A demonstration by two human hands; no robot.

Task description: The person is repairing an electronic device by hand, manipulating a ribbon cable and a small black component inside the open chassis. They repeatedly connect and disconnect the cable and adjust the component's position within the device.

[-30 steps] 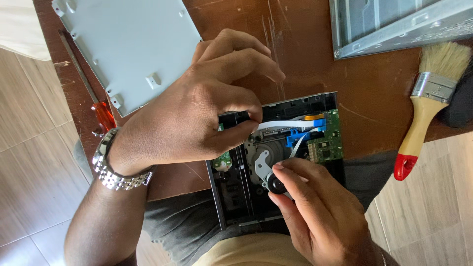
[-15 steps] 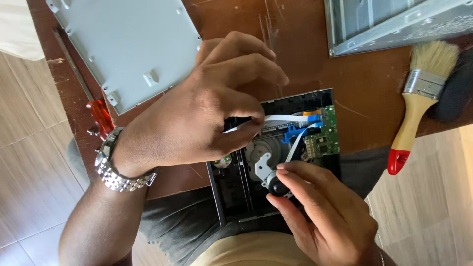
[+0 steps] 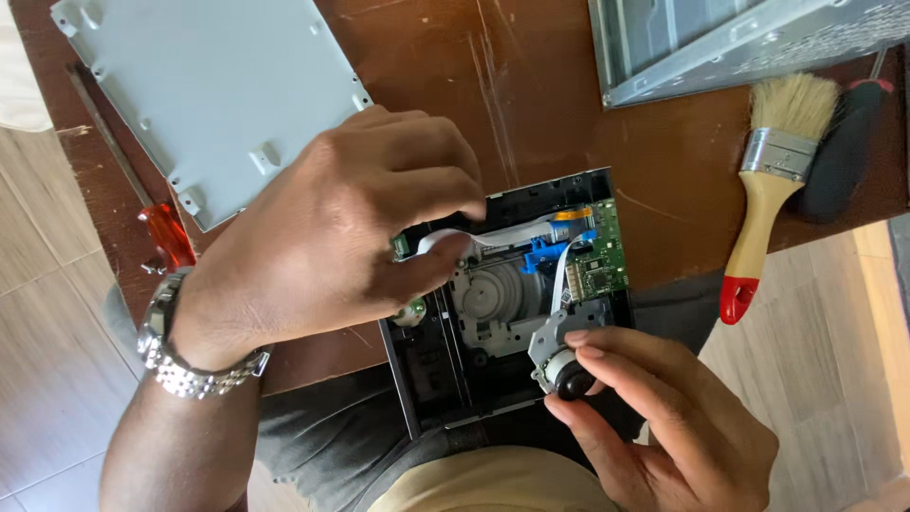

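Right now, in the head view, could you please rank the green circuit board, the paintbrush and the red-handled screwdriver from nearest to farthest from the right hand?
Measured from the right hand:
1. Green circuit board, just above the fingers, inside the opened black unit.
2. Paintbrush, up and to the right on the wooden table; its red handle tip points toward the hand.
3. Red-handled screwdriver, far left, beyond the left hand.

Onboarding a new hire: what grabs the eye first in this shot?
The opened black drive unit at centre, with its green circuit board and white ribbon cable exposed. The left hand covers its upper left; the right hand pinches a small motor at its lower right.
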